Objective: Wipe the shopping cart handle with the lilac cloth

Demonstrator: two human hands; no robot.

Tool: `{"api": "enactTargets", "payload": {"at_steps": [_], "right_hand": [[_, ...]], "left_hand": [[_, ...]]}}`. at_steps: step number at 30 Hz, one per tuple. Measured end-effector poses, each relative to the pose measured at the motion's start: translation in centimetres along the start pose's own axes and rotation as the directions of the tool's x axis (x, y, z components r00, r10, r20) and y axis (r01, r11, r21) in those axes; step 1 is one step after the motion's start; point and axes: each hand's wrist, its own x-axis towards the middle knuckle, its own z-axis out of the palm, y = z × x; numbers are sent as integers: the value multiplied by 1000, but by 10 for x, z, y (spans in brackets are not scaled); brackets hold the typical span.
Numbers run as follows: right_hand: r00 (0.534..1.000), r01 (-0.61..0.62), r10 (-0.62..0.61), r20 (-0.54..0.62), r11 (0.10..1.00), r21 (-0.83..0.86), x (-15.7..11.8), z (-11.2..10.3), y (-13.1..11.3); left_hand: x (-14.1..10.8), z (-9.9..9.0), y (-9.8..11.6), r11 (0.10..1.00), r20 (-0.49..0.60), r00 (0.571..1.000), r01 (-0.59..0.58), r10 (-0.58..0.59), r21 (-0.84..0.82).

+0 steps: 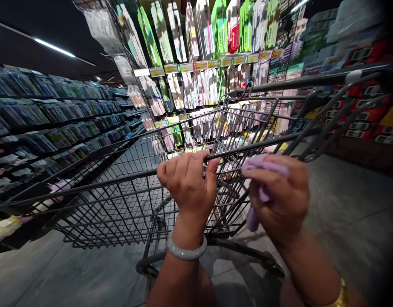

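Note:
My left hand (190, 183) is wrapped around the dark top rail of a shopping cart (119, 178), its thumb on the near side. A pale bangle circles that wrist. To the right, my right hand (282, 196) grips a bunched lilac cloth (263, 164) between thumb and fingers, close to the rail. Part of the cloth hangs below the palm. Between the wires, the cart's basket shows no goods that I can make out.
Ahead stands a rack of packaged goods on hooks (199, 34), with price tags along its rails. Shelves of packages (56, 115) line the aisle at left. Red packages (365, 115) are stacked at right. The cart's wheels (273, 262) rest on the grey floor (71, 273).

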Motion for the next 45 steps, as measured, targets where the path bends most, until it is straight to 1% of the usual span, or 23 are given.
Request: {"api": "enactTargets", "payload": {"at_steps": [2,4,6,7,9,11,13,16,18,20,21,23,25,27,28,30,33,34,36,39,41,43,45], "right_hand": [[995,95,-97,37,995,33,-5,7,-6],[989,139,-141,37,989,47,-8,9,-5],[993,111,-112,27,993,40,-6,5,2],[997,82,-82,4,996,24,-4,1,6],[998,-13,12,-65,1000,-13,0,-5,12],[989,-99,95,-112,995,-28,2,-8,13],[990,-111,110,-85,994,-2,1,-6,7],[999,16,-17,28,999,51,-5,6,-7],[990,104,-111,81,991,88,-8,12,-14],[984,147,-157,86,982,115,-9,14,-13],[985,147,-155,73,983,112,-8,12,-10],[995,101,-103,17,992,69,-5,5,-1],[998,4,-4,-62,1000,0,0,-3,6],[989,-83,76,-124,995,-50,2,-7,9],[987,-101,94,-129,994,-51,1,-7,7],[995,-61,59,-76,998,-24,-2,-1,1],[996,89,-90,12,995,35,-11,11,-8],[991,128,-129,23,991,46,-12,14,-9],[987,156,-157,23,986,57,-12,15,-5],[993,118,-118,-16,993,16,-5,5,7],[998,41,-43,-52,999,-30,-1,-2,13],[996,-44,41,-75,998,-45,1,-6,13],[996,-73,71,-61,997,-29,0,-4,7]], "left_hand": [[0,0,0,1000,6,1000,0,0,3],[0,0,0,1000,7,1000,1,-1,4],[0,0,-1,1000,5,1000,2,-2,2],[0,0,-1,1000,1,1000,1,-1,0],[-1,1,-1,1000,-4,1000,-1,1,-6],[-1,2,-1,1000,-9,1000,-5,5,-8],[-1,2,-1,1000,-8,1000,-6,6,-5],[0,1,-1,1000,-8,1000,-6,6,-1],[0,1,-1,1000,-13,1000,-6,6,-1],[0,1,0,1000,-12,1000,-6,6,3],[0,1,0,1000,-11,1000,-5,5,5],[0,1,-1,1000,-11,1000,-8,8,8],[-1,1,-1,1000,-14,1000,-12,12,7],[-1,2,-1,1000,-12,1000,-12,12,4],[-1,2,-1,1000,-7,1000,-10,10,2],[-1,2,-1,1000,-1,1000,-6,6,1],[-1,1,-1,1000,-3,1000,-1,1,1],[-1,1,-1,1000,-4,1000,1,-1,2],[-1,0,-1,1000,1,1000,5,-5,0],[-1,1,-1,1000,6,1000,5,-5,-3],[-1,1,-1,1000,2,1000,0,0,-5],[-1,1,-1,1000,-5,1000,-4,4,-8],[-1,1,-1,1000,-5,1000,-4,4,-11]]}}
